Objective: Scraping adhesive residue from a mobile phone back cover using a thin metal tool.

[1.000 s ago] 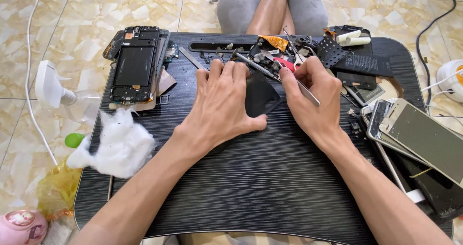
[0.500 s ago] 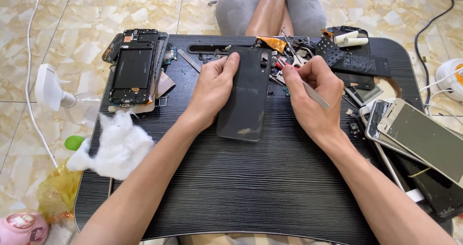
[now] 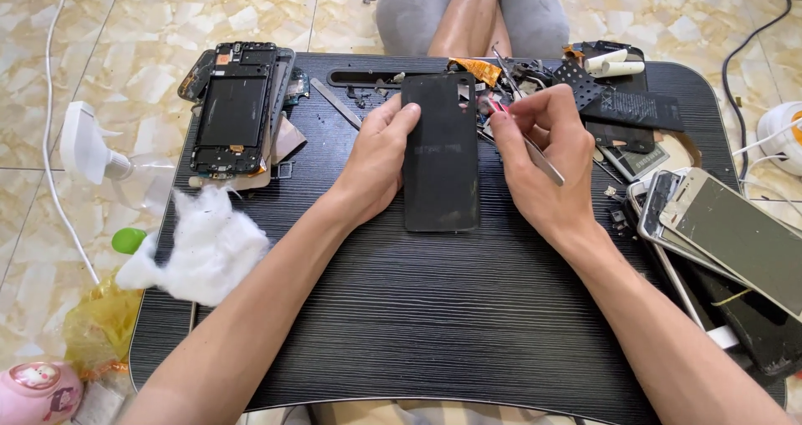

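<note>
Near left edge of the table (image 3: 434,341): white cotton (image 3: 205,245). Mid-table, toward far edge: black back cover (image 3: 440,153) lying flat, left hand (image 3: 376,166) curled, fingertips on its left side. Right hand (image 3: 547,162) pinching tweezers (image 3: 535,149) just beside cover's right edge. Far left corner: opened phone (image 3: 234,111).

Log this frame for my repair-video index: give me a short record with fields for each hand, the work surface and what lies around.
left hand: left hand rests on the left edge of a black phone back cover
right hand: right hand holds metal tweezers beside the cover's upper right corner
surface: black ribbed lap table on a tiled floor
left of cover: opened phone frame, white cotton wad
right of cover: phone battery, stacked phone screens
</note>
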